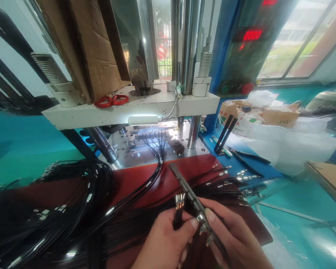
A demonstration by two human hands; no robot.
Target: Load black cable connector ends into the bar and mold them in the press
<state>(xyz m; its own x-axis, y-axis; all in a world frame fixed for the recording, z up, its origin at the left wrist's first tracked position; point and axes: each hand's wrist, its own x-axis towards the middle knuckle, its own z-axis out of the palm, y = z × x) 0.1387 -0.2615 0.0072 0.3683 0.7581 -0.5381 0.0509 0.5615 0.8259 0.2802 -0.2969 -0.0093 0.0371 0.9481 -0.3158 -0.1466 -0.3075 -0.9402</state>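
My left hand (170, 237) is closed round a small bunch of black cables (178, 216) whose stripped ends carry shiny metal terminals. Its thumb and fingertip press one terminal against a long dark slotted bar (194, 202). My right hand (231, 231) grips that bar near its lower end, and the bar slants up to the left. Several metal terminals sit along the bar's lower part, beside my fingers. Behind my hands, other black cables (160, 155) run into a lit fixture (149, 136) on the press bed.
A red-brown board (190, 168) lies under my hands, with bundled black cables (84, 198) at left and more to the right. Above the bed is the white press plate (145, 101), bearing red-handled scissors (111, 100). Black tweezers (225, 134) stand right of it. Plastic bags (285, 145) lie farther right.
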